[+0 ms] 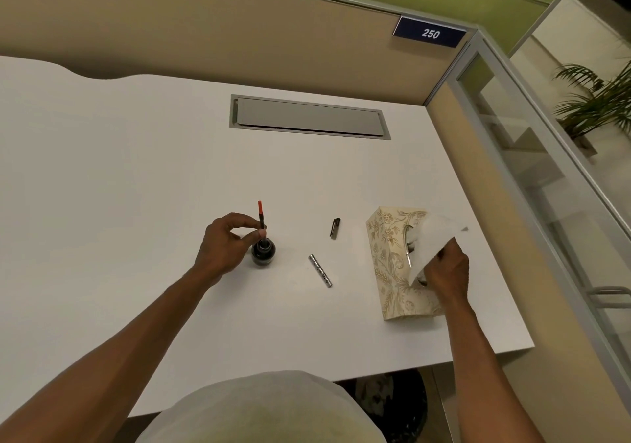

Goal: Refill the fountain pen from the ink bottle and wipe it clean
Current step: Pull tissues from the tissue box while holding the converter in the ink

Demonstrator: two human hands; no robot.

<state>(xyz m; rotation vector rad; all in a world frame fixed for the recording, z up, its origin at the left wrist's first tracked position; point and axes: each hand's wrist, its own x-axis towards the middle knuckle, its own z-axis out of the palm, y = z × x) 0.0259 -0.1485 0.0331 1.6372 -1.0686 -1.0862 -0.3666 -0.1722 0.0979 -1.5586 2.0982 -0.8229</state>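
- Head view: a smooth white desk (136, 169) with a grey rectangular cable hatch (309, 117) set flush near its far edge.
- The left hand (223, 244) pinches the thin fountain pen section (261, 219) between thumb and fingertips; its long axis stands nearly upright, the red-orange end up, the lower end in the mouth of the ink bottle (263, 251).
- The ink bottle is small, round, dark and glossy, standing just beside the left hand.
- A slim patterned metallic barrel (320, 270) lies flat, running diagonally, right of the bottle.
- A short dark cap (335, 228) with a clip lies farther back.
- The right hand (444, 272) grips a soft white tissue (435, 241) at the opening of the cream floral-patterned tissue box (389, 265).
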